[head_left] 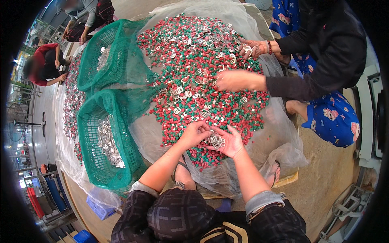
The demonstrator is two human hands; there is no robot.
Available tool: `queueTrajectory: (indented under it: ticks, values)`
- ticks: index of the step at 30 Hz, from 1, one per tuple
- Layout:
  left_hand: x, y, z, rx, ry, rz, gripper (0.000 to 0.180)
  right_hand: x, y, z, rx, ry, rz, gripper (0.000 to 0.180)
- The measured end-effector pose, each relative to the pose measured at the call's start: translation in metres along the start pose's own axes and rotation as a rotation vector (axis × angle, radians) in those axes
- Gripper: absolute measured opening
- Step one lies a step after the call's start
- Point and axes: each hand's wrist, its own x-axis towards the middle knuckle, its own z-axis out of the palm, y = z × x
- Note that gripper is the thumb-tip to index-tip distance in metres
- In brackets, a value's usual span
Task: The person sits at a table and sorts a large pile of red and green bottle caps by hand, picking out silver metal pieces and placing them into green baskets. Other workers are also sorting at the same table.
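Observation:
Several silvery metal buckles (216, 140), flat frames with slots, lie in my right hand (231, 142), which is cupped palm up above the near edge of a large heap. Close beside them on the left, my left hand (195, 134) has its fingertips pinched together; what is between them, if anything, is too small to make out. Under both hands spreads the heap of small red, green and white pebble-like pieces (184, 60), with more loose buckles (177, 110) scattered through it. The heap rests on a sheer white net cloth (148, 128).
Left of the heap stand two green net-lined baskets (83, 133) with buckles inside. Across at the right, a co-worker's hand (241, 81) reaches into the heap, and the other hand (249, 48) holds buckles. Two more people sit at the far left by another heap (72, 97).

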Motion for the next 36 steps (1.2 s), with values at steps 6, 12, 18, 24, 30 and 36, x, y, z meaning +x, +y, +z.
queueTrajectory:
  ticks: [6, 12, 18, 24, 30, 36]
  values:
    - [-0.005, 0.000, -0.008, 0.167, -0.153, -0.050, 0.018, 0.002, 0.001, 0.002, 0.004, -0.027, 0.017, 0.061]
    - [-0.009, -0.010, -0.005, 0.047, -0.076, -0.005, 0.020, 0.001, 0.001, 0.005, -0.027, -0.020, -0.007, 0.054]
    - [-0.011, -0.013, -0.015, -0.465, -0.125, -0.278, 0.042, 0.005, 0.003, 0.001, -0.204, -0.037, -0.031, 0.047]
    - [-0.019, -0.010, -0.007, -0.070, -0.067, -0.037, 0.039, 0.010, 0.006, -0.001, -0.326, 0.025, -0.048, 0.046]
    - [-0.026, -0.022, -0.011, -0.585, 0.079, -0.118, 0.021, 0.010, 0.008, 0.003, -0.088, 0.049, 0.028, 0.040]
    - [-0.039, -0.041, -0.034, -1.149, 0.063, -0.129, 0.021, 0.006, 0.004, 0.008, -0.006, -0.115, 0.018, 0.048]
